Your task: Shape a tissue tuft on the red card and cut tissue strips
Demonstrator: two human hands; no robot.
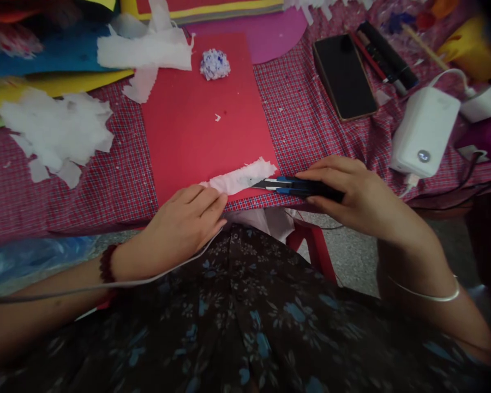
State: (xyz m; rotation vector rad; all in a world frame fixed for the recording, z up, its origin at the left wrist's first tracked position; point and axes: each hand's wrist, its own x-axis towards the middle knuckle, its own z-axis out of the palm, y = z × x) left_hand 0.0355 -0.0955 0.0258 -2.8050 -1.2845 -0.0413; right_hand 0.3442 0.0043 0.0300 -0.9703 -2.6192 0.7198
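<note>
My right hand [343, 191] grips a black-and-blue utility knife [298, 186] from the right. The knife's blade lies against the right part of a white paper strip [239, 179], which looks folded and has a ragged upper edge. At the strip's left end, the bent fingers of my left hand [188, 218] hold it down, and they hide that end. Beneath the strip is a red sheet [196, 136] at the table's near edge. A tiny white scrap [217, 117] and a crumpled white-and-blue ball [215, 64] rest on this sheet.
Torn white pieces [61, 131] are piled at left, with more white strips [147, 50] behind. A phone [344, 76], pens [387, 57] and a white power bank [425, 131] lie at right on the checked cloth [294, 109]. A cable [147, 279] crosses my left forearm.
</note>
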